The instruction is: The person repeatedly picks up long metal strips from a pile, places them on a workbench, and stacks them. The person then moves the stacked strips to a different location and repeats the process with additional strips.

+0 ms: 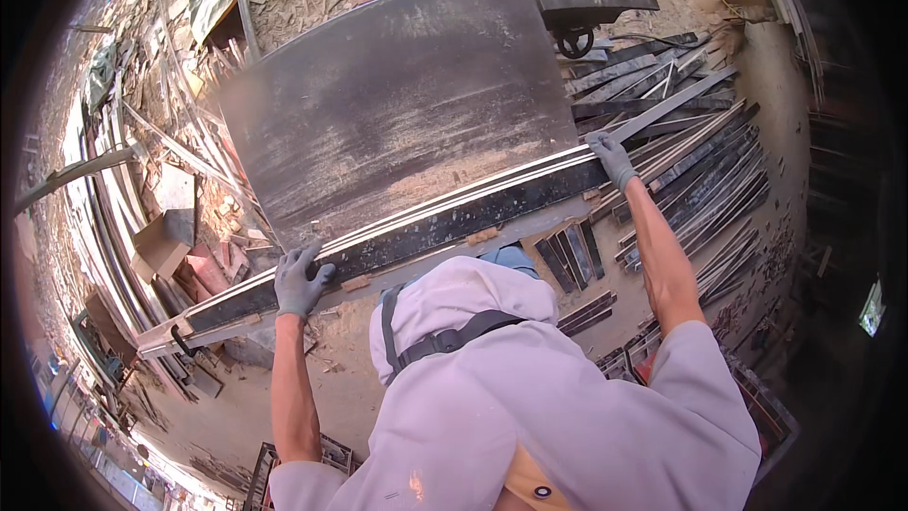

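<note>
A large dark board (397,104), dusted with sawdust, lies flat on a workbench in front of me. My left hand (300,279), in a grey glove, grips the board's near edge at the left. My right hand (612,157), also gloved in grey, clasps the same near edge at the right. A black side strip (445,225) of the bench runs below the board edge between the two hands. My pale hooded top and a dark chest strap fill the lower middle of the view.
Many dark cut strips (690,161) are stacked on the floor at the right. Scrap wood and offcuts (180,132) pile up at the left. A dark cart with a wheel (574,40) stands behind the board. Sawdust covers the floor.
</note>
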Available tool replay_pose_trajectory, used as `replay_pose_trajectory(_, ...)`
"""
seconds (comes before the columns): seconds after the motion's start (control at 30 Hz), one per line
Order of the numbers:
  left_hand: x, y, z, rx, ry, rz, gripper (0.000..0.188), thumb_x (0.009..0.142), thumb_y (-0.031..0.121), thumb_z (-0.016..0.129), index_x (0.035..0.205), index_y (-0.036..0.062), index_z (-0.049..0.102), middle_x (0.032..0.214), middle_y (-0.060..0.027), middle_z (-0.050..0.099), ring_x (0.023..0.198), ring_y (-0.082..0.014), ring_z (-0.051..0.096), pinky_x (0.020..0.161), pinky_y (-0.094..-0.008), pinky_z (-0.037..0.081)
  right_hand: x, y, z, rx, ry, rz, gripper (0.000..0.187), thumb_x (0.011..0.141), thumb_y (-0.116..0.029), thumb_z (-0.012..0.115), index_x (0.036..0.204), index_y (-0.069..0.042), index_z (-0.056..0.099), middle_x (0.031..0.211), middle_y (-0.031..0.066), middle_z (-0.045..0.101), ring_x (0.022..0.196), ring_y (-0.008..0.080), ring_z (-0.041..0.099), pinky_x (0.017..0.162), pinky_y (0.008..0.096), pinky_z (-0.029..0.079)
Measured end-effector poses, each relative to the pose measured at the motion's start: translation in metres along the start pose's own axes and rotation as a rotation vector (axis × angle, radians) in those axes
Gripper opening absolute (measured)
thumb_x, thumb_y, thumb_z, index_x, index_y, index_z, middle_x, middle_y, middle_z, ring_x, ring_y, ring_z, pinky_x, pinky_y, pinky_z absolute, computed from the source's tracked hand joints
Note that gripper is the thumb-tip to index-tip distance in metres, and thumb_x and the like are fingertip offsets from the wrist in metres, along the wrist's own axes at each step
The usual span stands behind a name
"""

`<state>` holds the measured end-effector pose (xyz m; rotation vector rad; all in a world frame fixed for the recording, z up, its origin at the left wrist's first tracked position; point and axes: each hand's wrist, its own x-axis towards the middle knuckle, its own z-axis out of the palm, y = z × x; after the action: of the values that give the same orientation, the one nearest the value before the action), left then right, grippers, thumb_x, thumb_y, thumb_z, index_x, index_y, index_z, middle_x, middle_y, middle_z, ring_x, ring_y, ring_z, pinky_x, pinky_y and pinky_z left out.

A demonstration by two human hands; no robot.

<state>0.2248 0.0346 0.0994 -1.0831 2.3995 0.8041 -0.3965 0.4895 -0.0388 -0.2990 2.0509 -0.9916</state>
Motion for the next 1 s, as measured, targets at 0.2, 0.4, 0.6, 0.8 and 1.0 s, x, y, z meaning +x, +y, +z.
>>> replay_pose_trajectory(0.2,0.003,-0.006,-0.004,0.010,-0.091,-0.034,0.057,0.090,0.043,0.085,0.144,0.0268,0.074,0.133,-0.0081,0.072,0.123,-0.0341,0.065,0.109,-0.0466,0.052,-0.020,0.011,0.008,0.131,0.105,0.136,0.045,0.109,-0.036,0.074,0.137,0.000,0.075,0.127,0.0011,0.076,0.118,0.0091,0.064,0.108,0.0275,0.048)
replay_pose_trajectory(0.4,-0.005,-0.022,-0.007,-0.034,-0.106,-0.031,0.055,0.093,0.043,0.083,0.145,0.0277,0.074,0.140,-0.0061,0.073,0.129,-0.0339,0.067,0.112,-0.0465,0.052,0.001,0.014,0.012,0.012,-0.024,0.149,0.071,0.113,-0.055,0.061,0.148,0.007,0.067,0.149,0.0144,0.070,0.137,0.0159,0.060,0.120,0.0330,0.043)
replay_pose_trajectory(0.6,-0.010,-0.057,-0.016,-0.050,-0.073,-0.002,0.060,0.096,0.055,0.077,0.148,0.0260,0.071,0.147,-0.0096,0.069,0.137,-0.0355,0.062,0.118,-0.0464,0.049,0.020,0.082,-0.024,0.366,-0.107,0.410,0.048,0.114,-0.041,0.057,0.144,-0.007,0.070,0.135,0.0053,0.074,0.124,0.0188,0.068,0.112,0.0354,0.051)
replay_pose_trajectory(0.8,-0.015,-0.090,-0.021,-0.005,-0.142,-0.076,0.072,0.095,0.059,0.077,0.155,0.0214,0.064,0.159,-0.0074,0.061,0.150,-0.0357,0.051,0.128,-0.0485,0.038,0.026,0.097,-0.020,0.309,-0.046,0.423,0.055,0.115,-0.047,0.053,0.153,-0.010,0.066,0.149,0.0045,0.069,0.138,0.0193,0.061,0.118,0.0355,0.046)
replay_pose_trajectory(1.0,-0.042,-0.207,-0.041,0.142,0.234,-0.668,0.119,0.086,0.076,0.079,0.173,0.0081,0.035,0.179,-0.0239,0.030,0.169,-0.0381,0.021,0.138,-0.0520,0.018,-0.008,0.086,-0.038,0.353,-0.124,0.474,0.054,0.116,-0.044,0.052,0.155,-0.008,0.065,0.151,0.0052,0.068,0.140,0.0191,0.061,0.121,0.0345,0.043)
